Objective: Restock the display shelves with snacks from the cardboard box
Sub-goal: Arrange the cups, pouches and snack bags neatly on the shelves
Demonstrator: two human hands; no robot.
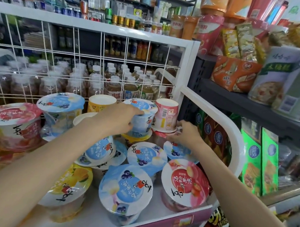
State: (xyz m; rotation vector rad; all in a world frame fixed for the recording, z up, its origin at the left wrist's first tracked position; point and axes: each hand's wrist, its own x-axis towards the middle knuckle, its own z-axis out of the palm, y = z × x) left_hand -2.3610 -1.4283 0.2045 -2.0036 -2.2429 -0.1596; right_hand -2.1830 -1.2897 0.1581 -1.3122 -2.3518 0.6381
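While left hand [120, 117] grips, blue-lidded cup [141, 119] upright.

Lids [185, 181] at 5 o'clock read "喜之郎"; the can [274, 78] at 2 o'clock reads "水果糕".

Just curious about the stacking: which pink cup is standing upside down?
The pink cup at the back right corner, by the right hand. Its plain base faces up; the other pink cups show printed lids.

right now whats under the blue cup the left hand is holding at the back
The blue cup in the left hand sits on a yellow-lidded cup. Only that lid's edge shows; the cup's body is hidden by the cups in front.
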